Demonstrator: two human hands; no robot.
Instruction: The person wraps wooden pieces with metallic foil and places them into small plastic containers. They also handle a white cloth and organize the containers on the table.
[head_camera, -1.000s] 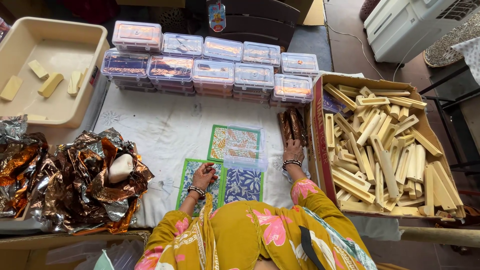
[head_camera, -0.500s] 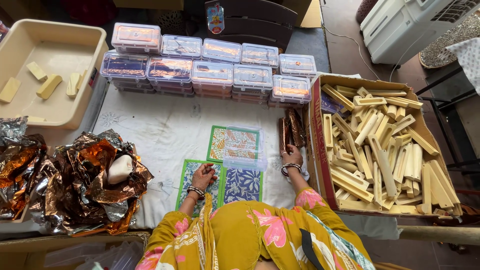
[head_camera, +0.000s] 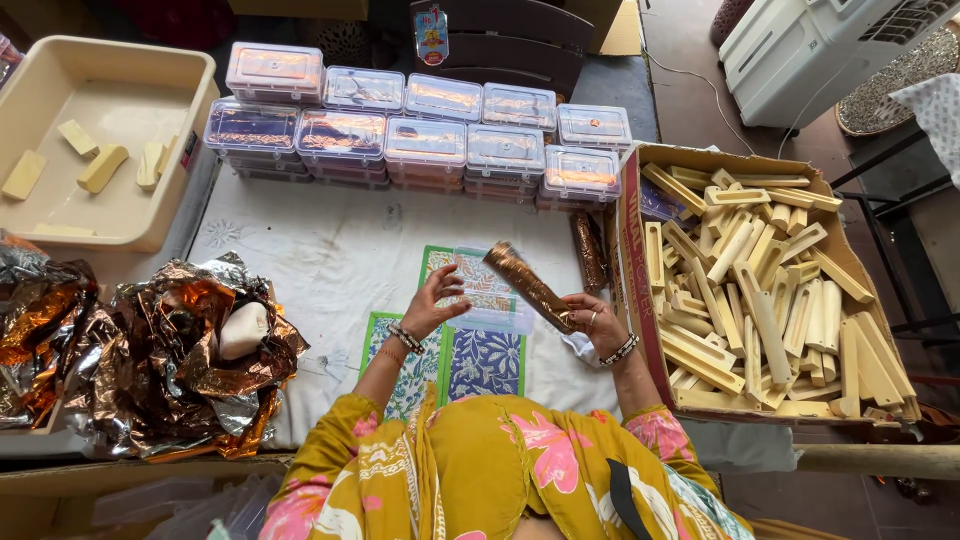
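Foil lies crumpled in a copper heap at the near left, with one pale unwrapped block resting on it. Beyond it, the beige tub holds only a few bare blocks. Along the far edge of the cloth-covered tabletop stand two rows of clear lidded boxes, already filled with copper-wrapped pieces, so much of the packing looks done.

Near the middle, an open clear box sits on patterned cards. The left hand hovers just beside this box, fingers spread and holding nothing. The right hand pinches the near end of a foil-wrapped stick, which is raised and slants left across the open box, not yet inside it. One more wrapped stick lies on the cloth to the right, close against the carton.

At the far right, the carton is heaped with bare pale sticks, so, judging by that pile, a good deal of wrapping and boxing remains.
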